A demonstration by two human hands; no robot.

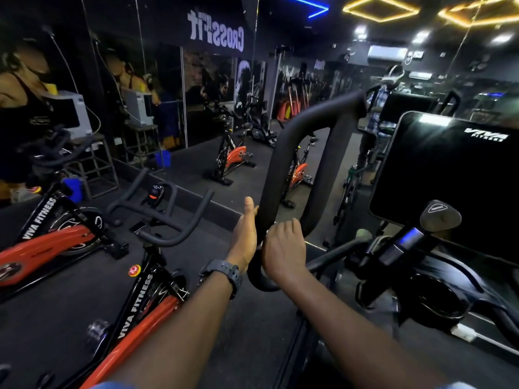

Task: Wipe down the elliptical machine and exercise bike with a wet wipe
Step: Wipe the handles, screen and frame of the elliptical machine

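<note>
The elliptical's black looped handle (283, 153) rises in the middle of the view, beside its dark console (449, 178). My left hand (245, 234), with a watch on the wrist, lies flat with straight fingers against the left side of the handle's lower bend. My right hand (285, 251) curls its fingers round the same bend from the right. No wet wipe shows; it may be hidden under my right hand. A red and black exercise bike (140, 293) stands at the lower left, its handlebars (160, 214) just left of my hands.
A second red bike (47, 242) stands at the far left. A mirror wall (196, 94) runs ahead and reflects more bikes and a person in a checked shirt (379, 108). A blue bucket (73, 189) sits by a metal stand (92, 164). The floor is dark rubber.
</note>
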